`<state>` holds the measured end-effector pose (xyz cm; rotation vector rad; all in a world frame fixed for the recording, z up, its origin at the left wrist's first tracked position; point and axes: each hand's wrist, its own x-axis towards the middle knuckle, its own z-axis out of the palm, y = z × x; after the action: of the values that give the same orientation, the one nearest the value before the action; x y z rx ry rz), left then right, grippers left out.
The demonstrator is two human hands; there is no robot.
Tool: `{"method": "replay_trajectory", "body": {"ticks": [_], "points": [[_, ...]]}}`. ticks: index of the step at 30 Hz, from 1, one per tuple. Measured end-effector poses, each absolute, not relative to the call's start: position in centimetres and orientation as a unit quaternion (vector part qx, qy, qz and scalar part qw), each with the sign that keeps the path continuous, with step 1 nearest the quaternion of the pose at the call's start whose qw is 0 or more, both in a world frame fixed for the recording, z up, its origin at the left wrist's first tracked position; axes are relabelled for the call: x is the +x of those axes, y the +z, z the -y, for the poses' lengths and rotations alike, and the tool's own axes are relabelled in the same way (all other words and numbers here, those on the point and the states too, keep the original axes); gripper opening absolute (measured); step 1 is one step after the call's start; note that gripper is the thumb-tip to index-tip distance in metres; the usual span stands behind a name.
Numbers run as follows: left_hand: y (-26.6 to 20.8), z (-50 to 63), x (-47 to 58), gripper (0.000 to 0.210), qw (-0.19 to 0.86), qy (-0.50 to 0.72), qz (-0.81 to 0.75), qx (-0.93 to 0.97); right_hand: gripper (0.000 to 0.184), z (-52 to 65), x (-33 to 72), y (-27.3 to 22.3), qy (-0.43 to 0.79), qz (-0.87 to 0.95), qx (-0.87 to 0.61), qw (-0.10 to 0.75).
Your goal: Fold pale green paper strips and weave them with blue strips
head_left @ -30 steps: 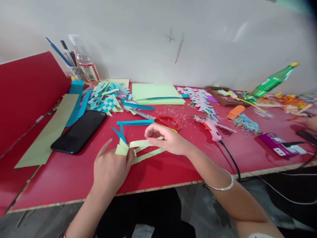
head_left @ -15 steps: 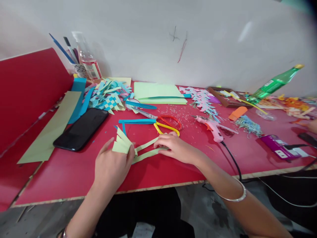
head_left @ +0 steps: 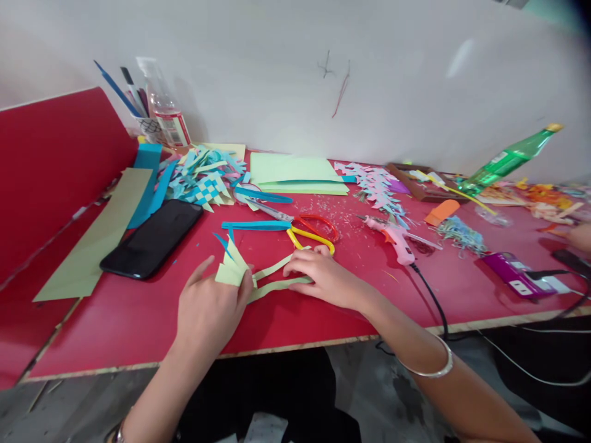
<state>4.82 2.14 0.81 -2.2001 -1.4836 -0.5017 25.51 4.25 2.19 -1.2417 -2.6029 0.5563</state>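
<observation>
My left hand (head_left: pixel 210 307) pinches pale green paper strips (head_left: pixel 232 269) between thumb and fingers, and their cut ends fan out above it. Two long tails of the same paper run rightward along the tabletop. My right hand (head_left: pixel 325 278) curls over those tails, its fingertips closed on them near their far ends. Just beyond it lie scissors (head_left: pixel 310 237) with one red and one yellow handle loop. A folded blue paper strip (head_left: pixel 256 226) lies beside the blades.
On the red table (head_left: pixel 152 326) are a black phone (head_left: pixel 151 239), a paper-scrap pile (head_left: pixel 203 175), green sheets (head_left: pixel 295 169), a pink glue gun (head_left: pixel 390 237) with its cord, and a purple power strip (head_left: pixel 517 275). A green bottle (head_left: pixel 512 159) leans at right, near another person's hand (head_left: pixel 579 237).
The fanned strip ends in my left hand have turned more upright and shifted slightly right. My right hand has slid a little left along the paper tails.
</observation>
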Motion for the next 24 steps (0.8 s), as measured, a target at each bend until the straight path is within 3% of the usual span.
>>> {"method": "replay_trajectory", "body": {"ticks": [3, 11, 20, 24], "points": [[0.7, -2.2, 4.8, 0.041, 0.225, -0.186, 0.528, -0.798, 0.020, -3.8, 24.8, 1.9, 0.180, 0.880, -0.420, 0.129], [0.5, -2.1, 4.6, 0.042, 0.232, -0.187, 0.524, -0.798, 0.009, -3.2, 23.3, 1.2, 0.154, 0.869, -0.445, 0.151], [0.5, -2.1, 4.8, 0.040, 0.224, -0.198, 0.526, -0.796, 0.023, -3.5, 24.0, 1.1, -0.034, 0.923, -0.369, 0.107], [0.5, -2.1, 4.7, 0.033, 0.205, -0.218, 0.506, -0.808, 0.028, -3.6, 23.5, 2.2, -0.121, 0.913, -0.361, 0.146]]}}
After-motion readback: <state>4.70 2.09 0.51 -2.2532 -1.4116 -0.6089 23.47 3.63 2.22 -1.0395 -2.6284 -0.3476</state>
